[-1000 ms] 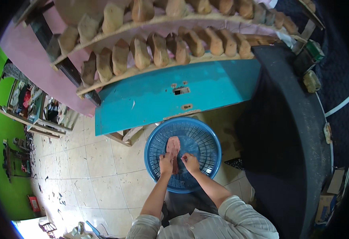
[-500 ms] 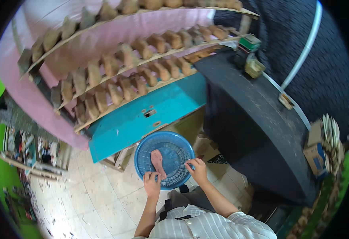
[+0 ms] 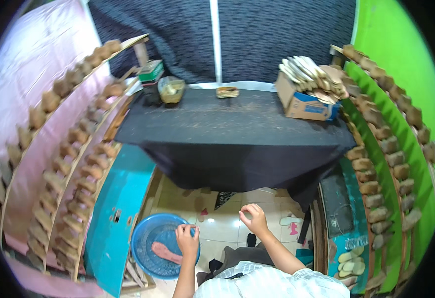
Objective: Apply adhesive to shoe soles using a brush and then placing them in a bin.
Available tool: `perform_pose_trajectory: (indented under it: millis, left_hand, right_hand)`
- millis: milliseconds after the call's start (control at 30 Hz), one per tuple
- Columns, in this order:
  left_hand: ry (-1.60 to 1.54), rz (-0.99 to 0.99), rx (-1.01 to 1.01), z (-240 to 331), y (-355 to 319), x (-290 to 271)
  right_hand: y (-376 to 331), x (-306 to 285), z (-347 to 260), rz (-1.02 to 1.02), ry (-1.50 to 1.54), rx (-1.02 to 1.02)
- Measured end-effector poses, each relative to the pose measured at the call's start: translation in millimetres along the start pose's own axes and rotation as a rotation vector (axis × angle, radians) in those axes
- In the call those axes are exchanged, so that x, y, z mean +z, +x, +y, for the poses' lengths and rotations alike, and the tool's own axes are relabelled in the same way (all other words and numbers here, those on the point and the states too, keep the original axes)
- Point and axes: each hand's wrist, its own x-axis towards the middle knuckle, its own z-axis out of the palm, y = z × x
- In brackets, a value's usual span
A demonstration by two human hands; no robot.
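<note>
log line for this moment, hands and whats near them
left hand: empty, over rim of round blue plastic basket | right hand: raised, fingers curled, empty | flat pink sole-shaped piece: lying in basket

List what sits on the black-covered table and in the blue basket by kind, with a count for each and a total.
Cardboard box stacked with flat sole pieces: 1
Green-topped box: 1
Tan rounded container: 1
Small flat tin: 1
Pink sole piece in the blue basket: 1
Total: 5
</note>
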Motion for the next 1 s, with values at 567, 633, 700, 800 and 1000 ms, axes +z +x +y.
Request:
perform_pose_trajectory:
  millis: [567, 633, 700, 800, 1000]
  left_hand:
    - [-0.298, -0.149, 0.4, 222, 91, 188]
    - [-0.327, -0.104, 0.457, 255, 107, 204]
    - [-0.366, -0.072, 0.474, 286, 120, 218]
    - [-0.414, -0.044, 0.487, 327, 133, 234]
    - [-0.455, -0.066, 0.595, 371, 166, 271]
  right_hand:
    - [89, -175, 125, 0.374, -0.314, -0.034]
    - [109, -199, 134, 0.379, -0.321, -0.073]
    - [131, -222, 144, 0.396, -0.358, -0.122]
    - [167, -258, 154, 0.451, -0.423, -0.192]
    - [264, -320, 171, 0.676, -0.527, -0.24]
